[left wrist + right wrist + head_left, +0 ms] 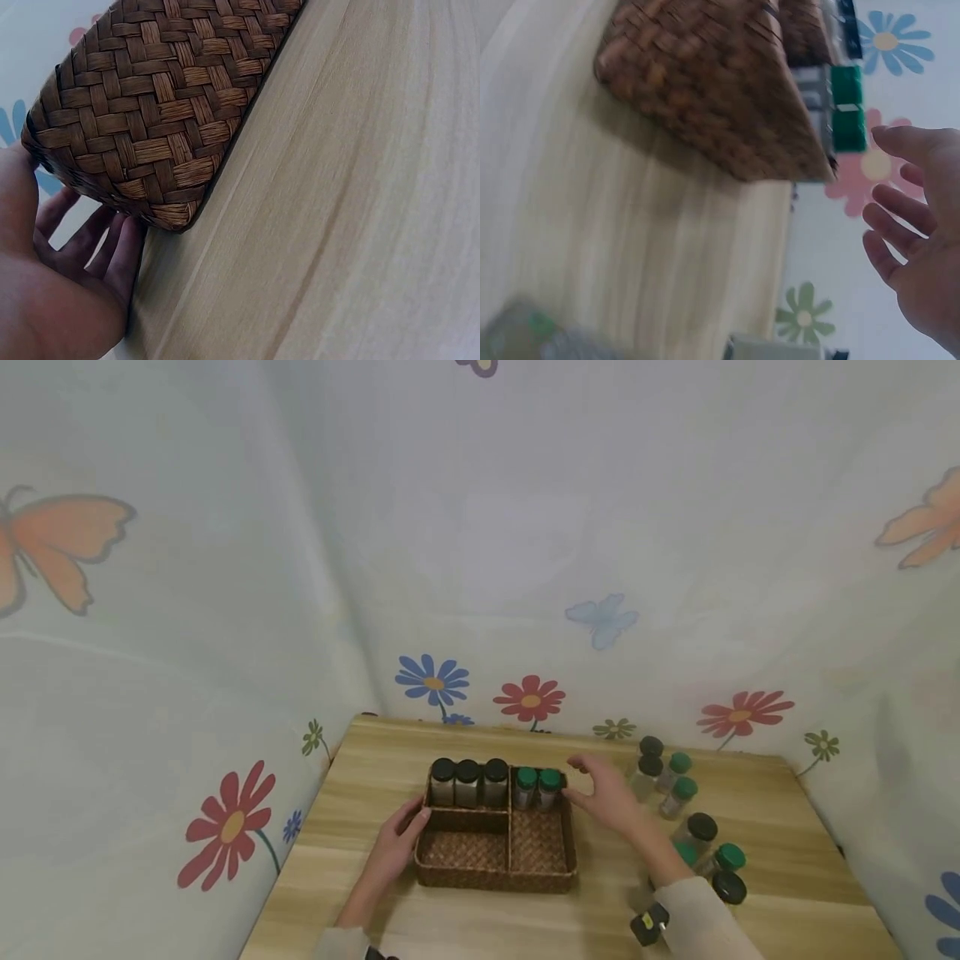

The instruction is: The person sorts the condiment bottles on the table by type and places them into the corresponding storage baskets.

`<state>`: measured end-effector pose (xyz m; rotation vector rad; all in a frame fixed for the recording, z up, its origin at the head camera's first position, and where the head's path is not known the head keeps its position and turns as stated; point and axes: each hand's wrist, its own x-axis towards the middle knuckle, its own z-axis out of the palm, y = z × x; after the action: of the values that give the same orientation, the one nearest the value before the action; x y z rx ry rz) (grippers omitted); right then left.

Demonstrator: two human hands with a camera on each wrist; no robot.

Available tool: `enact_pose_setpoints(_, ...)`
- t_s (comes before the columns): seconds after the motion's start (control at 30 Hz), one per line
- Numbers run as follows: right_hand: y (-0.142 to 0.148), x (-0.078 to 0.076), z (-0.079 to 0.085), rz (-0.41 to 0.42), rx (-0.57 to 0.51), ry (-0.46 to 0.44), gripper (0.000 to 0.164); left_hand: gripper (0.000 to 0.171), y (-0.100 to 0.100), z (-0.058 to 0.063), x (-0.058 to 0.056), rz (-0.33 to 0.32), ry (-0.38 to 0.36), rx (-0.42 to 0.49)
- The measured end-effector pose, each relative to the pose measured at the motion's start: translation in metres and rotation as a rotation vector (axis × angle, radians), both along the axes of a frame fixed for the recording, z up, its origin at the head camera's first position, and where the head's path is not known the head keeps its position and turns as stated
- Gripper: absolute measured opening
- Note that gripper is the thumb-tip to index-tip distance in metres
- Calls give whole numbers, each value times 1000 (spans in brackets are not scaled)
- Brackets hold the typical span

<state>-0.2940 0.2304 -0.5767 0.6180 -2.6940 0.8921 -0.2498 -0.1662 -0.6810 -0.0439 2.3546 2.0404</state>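
Observation:
A brown woven basket (465, 881) with three compartments sits on the table. Three black-capped spice jars (467, 787) stand side by side in its back left compartment. In the right compartment, two green-capped jars (537, 787) stand at the back. My left hand (393, 842) holds the basket's left side, its thumb at the rim and its fingers against the woven wall (150, 112). Beside the basket's back right corner is my right hand (609, 795), fingers spread and holding nothing. Its thumb is close to a green cap (847, 112), slightly apart in the right wrist view.
On the right of the wooden table (360, 752) stand several more jars, some with black caps (702, 827) and some with green caps (684, 788). My right forearm hides part of this group. A flower-printed curtain (480, 568) hangs behind the table.

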Motion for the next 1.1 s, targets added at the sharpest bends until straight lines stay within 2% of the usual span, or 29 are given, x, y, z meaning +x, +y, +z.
enact_pose_setpoints(0.17, 28, 7, 17, -34, -7, -36, 50, 72, 1, 2, 0, 8, 3, -3)
enact_pose_setpoints(0.3, 53, 12, 24, -77, -40, -84, 51, 70, 1, 3, -1, 19, 10, -9)
enact_pose_setpoints(0.4, 71, 16, 29, -97, -70, -82, 50, 69, 1, 3, -1, 21, 11, -14)
enact_pose_setpoints(0.57, 100, 20, 37, -144, -85, -16, 47, 68, 2, 3, -1, 17, 16, -17)
enact_pose_setpoints(0.73, 129, 26, 47, -196, -56, 56, 46, 65, 4, 0, -1, 12, 22, -8)
enact_pose_setpoints(0.83, 144, 29, 46, -230, -53, 74, 45, 66, 3, -1, 0, 3, 19, -4)
enact_pose_setpoints(0.97, 159, 29, 38, -269, -70, 39, 47, 68, 0, -1, 2, 13, 18, -29)
enact_pose_setpoints(1.1, 175, 27, 31, -328, -56, 18, 52, 69, 2, 0, -2, 12, 12, -44)
